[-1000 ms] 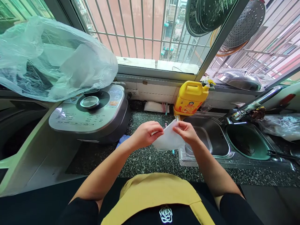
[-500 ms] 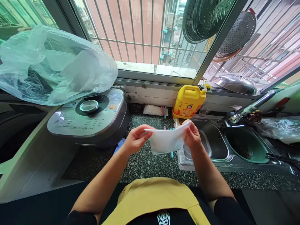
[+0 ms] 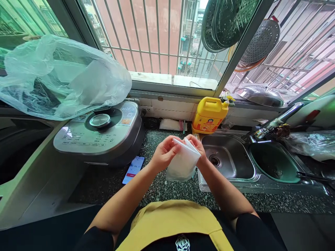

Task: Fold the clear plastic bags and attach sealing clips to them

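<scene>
A white cloth [image 3: 183, 164] hangs folded between both my hands above the speckled countertop [image 3: 167, 184]. My left hand [image 3: 165, 152] pinches its upper left edge with closed fingers. My right hand [image 3: 196, 149] grips the upper right edge, mostly hidden behind the cloth. The hands are close together, just left of the steel sink [image 3: 227, 162].
A rice cooker [image 3: 102, 130] sits at the left under a clear plastic bag [image 3: 62, 76]. A phone [image 3: 133, 169] lies on the counter. A yellow detergent jug [image 3: 210, 115] stands by the window. A green basin [image 3: 274, 162] sits under the tap [image 3: 277, 120]. Steamer trays [image 3: 230, 24] hang above.
The cloth was stretched wide between my hands half a second ago. Now my hands have come together and the cloth is folded narrower and hangs down.
</scene>
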The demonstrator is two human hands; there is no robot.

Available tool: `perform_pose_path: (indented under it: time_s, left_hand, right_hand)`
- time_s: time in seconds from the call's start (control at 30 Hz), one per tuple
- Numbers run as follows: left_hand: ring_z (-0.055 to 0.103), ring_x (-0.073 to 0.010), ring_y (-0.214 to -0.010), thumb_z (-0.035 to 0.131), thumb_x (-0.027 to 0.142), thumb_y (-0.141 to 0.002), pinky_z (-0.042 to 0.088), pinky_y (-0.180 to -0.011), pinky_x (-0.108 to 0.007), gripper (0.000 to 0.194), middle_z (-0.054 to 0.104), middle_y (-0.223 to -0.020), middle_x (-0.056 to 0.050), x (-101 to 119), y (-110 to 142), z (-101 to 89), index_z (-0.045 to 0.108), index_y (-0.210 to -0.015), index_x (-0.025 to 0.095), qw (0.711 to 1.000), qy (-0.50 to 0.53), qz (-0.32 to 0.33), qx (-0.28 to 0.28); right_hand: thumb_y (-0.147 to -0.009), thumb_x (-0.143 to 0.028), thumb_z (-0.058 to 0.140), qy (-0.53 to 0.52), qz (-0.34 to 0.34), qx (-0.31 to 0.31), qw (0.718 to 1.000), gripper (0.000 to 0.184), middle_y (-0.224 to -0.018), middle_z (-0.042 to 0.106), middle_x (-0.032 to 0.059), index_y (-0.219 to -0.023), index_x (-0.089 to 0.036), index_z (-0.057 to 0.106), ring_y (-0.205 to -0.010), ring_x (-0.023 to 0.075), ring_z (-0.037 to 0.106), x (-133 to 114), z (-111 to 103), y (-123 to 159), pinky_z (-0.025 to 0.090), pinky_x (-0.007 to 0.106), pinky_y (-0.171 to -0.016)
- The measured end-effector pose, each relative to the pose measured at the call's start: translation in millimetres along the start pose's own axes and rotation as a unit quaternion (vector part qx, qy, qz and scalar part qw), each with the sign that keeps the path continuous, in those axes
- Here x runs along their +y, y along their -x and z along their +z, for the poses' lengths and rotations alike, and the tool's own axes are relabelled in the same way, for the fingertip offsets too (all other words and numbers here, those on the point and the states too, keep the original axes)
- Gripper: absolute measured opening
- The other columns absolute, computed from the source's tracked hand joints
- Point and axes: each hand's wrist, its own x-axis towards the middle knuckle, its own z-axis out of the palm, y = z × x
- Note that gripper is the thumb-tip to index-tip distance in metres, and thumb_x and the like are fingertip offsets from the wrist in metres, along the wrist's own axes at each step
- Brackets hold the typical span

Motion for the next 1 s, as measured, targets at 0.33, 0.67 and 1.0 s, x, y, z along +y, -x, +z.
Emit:
perform_pose_path:
  time_s: [0.33,0.67,1.0]
  left_hand:
    - [0.053,-0.0124,-0.069,0.066,0.043,-0.073,0.044,-0.064,-0.023,0.029,0.057,-0.075,-0.001,-11,-2,-0.5,0.058,-0.075,0.016,1.0,0.01,0.016,0.008]
    - [0.056,-0.0192,-0.093,0.067,0.033,-0.075,0.042,-0.089,-0.032,0.022,0.064,-0.094,-0.007,-19,-6,-4.6,0.065,-0.091,0.018,0.997,-0.029,0.075,-0.019]
    - [0.059,-0.012,-0.071,0.074,0.039,-0.067,0.047,-0.063,-0.021,0.03,0.065,-0.08,-0.001,-7,-4,-11.6,0.056,-0.078,0.018,0.99,0.118,0.017,0.072]
  right_hand:
    - [-0.075,-0.061,0.056,-0.021,-0.103,0.019,0.994,0.04,-0.075,0.048,0.0014,-0.068,-0.021,0.051,-0.069,0.0152,0.047,8,4,-5,0.042,0.029,-0.066]
    - [-0.067,-0.061,0.064,-0.022,-0.124,0.037,0.991,0.043,-0.088,0.051,0.0026,-0.086,-0.025,0.05,-0.077,0.0161,0.051,11,4,-10,0.045,0.029,-0.07]
    - [-0.069,-0.066,0.059,0.135,-0.128,0.041,0.982,0.058,-0.102,0.059,0.0075,-0.108,-0.023,0.054,-0.093,0.0217,0.054,17,-15,19,0.044,0.036,-0.083]
